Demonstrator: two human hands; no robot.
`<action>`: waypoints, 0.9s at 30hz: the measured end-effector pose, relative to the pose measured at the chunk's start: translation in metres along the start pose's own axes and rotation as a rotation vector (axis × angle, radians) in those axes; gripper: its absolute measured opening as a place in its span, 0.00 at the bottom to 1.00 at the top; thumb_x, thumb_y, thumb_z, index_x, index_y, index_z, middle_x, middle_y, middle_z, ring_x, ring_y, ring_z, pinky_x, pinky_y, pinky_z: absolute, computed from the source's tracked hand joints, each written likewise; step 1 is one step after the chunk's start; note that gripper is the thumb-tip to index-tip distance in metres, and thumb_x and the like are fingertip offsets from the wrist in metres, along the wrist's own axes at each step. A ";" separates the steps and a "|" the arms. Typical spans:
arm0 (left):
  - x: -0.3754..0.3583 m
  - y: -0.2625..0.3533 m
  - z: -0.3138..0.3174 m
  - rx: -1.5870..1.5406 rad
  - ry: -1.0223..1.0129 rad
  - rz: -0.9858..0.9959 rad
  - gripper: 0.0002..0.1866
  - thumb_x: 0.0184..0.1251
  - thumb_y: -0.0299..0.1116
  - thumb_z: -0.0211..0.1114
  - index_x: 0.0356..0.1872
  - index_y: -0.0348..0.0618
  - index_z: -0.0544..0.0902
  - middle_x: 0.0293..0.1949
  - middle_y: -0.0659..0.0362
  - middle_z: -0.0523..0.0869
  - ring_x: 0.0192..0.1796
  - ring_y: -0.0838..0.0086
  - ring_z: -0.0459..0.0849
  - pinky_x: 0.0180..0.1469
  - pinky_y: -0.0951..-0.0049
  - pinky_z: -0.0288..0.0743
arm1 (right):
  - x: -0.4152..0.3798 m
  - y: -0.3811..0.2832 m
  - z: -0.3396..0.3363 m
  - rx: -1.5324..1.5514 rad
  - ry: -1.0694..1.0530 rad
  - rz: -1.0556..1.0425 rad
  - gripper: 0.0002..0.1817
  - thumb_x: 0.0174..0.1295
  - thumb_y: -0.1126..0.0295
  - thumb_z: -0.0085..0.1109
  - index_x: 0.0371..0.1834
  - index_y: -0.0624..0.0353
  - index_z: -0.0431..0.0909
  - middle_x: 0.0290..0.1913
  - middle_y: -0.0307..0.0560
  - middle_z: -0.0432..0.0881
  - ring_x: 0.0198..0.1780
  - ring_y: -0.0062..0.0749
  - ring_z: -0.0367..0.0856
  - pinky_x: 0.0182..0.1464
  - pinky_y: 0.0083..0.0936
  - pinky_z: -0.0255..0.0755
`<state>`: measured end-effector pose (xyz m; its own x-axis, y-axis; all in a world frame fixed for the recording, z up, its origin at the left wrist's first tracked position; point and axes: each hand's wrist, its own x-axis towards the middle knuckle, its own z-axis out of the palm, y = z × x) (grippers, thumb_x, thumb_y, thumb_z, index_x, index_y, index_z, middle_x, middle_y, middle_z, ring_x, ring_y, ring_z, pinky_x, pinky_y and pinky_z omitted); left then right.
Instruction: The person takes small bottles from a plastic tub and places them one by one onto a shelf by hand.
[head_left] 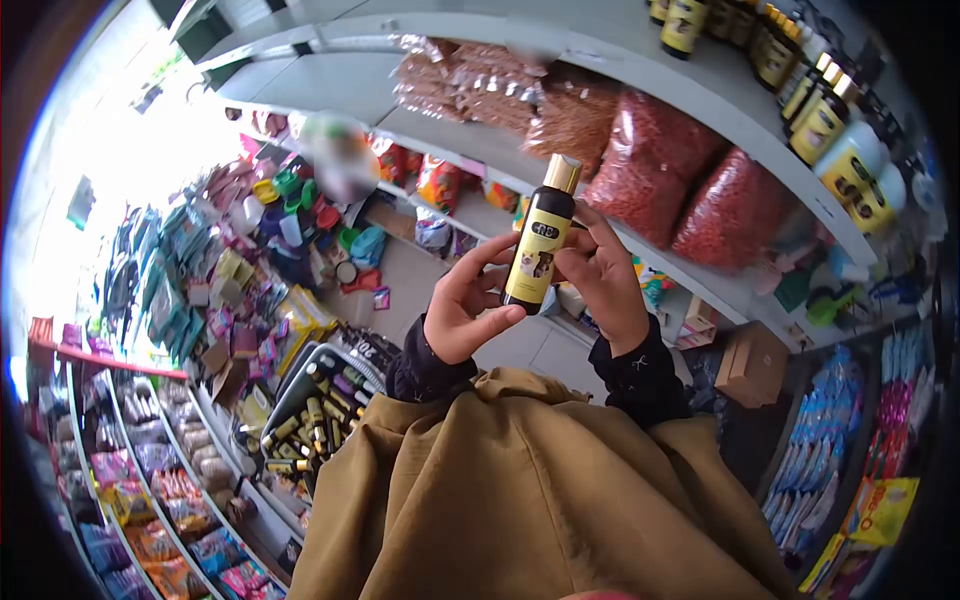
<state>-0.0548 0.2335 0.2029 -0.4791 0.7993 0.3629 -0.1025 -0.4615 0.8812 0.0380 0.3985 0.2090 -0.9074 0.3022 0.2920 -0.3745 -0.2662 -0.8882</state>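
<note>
1. Shop aisle: grey shelves (620, 75), glossy red bags (650, 165).
2. Bottle (540, 240): dark cylinder, gold cap, yellow label; upright, mid-air.
3. Left hand (465, 305), right hand (600, 285): fingers curled, gripping bottle; label print unreadable.

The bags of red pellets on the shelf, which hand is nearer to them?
Right. The right hand holds the bottle just below the bags; the left hand grips its far side.

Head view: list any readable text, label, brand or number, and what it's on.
"RB" (roughly; small and tilted): on the yellow label of the black bottle with gold cap, held by left hand and right hand.
Bottles on the top shelf: labels too small to read.
Red bags: no readable print.
Packets on the left racks: blurred.
</note>
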 end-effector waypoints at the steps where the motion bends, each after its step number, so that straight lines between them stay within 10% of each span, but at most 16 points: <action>1: 0.007 0.000 0.003 -0.008 -0.029 0.004 0.38 0.58 0.22 0.69 0.69 0.34 0.59 0.57 0.54 0.72 0.54 0.72 0.78 0.55 0.72 0.76 | -0.002 -0.006 -0.005 -0.024 0.010 -0.047 0.34 0.64 0.74 0.59 0.71 0.61 0.53 0.50 0.50 0.78 0.49 0.29 0.81 0.49 0.26 0.78; 9: 0.091 0.013 0.039 0.424 -0.239 0.259 0.31 0.65 0.31 0.63 0.67 0.35 0.63 0.52 0.50 0.77 0.55 0.69 0.78 0.55 0.67 0.74 | -0.001 -0.086 -0.029 -0.251 0.219 -0.369 0.38 0.60 0.71 0.64 0.71 0.61 0.54 0.52 0.48 0.77 0.52 0.27 0.78 0.55 0.25 0.73; 17: 0.219 0.021 0.052 1.254 0.072 0.961 0.27 0.60 0.47 0.62 0.57 0.43 0.74 0.54 0.49 0.77 0.60 0.53 0.71 0.67 0.55 0.57 | 0.046 -0.178 -0.063 -0.662 0.279 -0.746 0.33 0.61 0.75 0.62 0.68 0.62 0.57 0.50 0.47 0.79 0.51 0.27 0.79 0.52 0.24 0.76; 27: 0.239 -0.002 0.039 1.367 0.056 0.850 0.26 0.49 0.43 0.70 0.51 0.46 0.76 0.47 0.53 0.77 0.58 0.57 0.71 0.70 0.52 0.53 | 0.117 -0.193 -0.104 -1.021 0.353 -0.484 0.34 0.64 0.70 0.61 0.70 0.59 0.55 0.53 0.51 0.78 0.51 0.29 0.79 0.48 0.25 0.78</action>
<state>-0.1351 0.4406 0.3001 -0.0213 0.4751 0.8797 0.9978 -0.0455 0.0487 0.0242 0.5806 0.3780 -0.5501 0.4491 0.7041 -0.1939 0.7514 -0.6307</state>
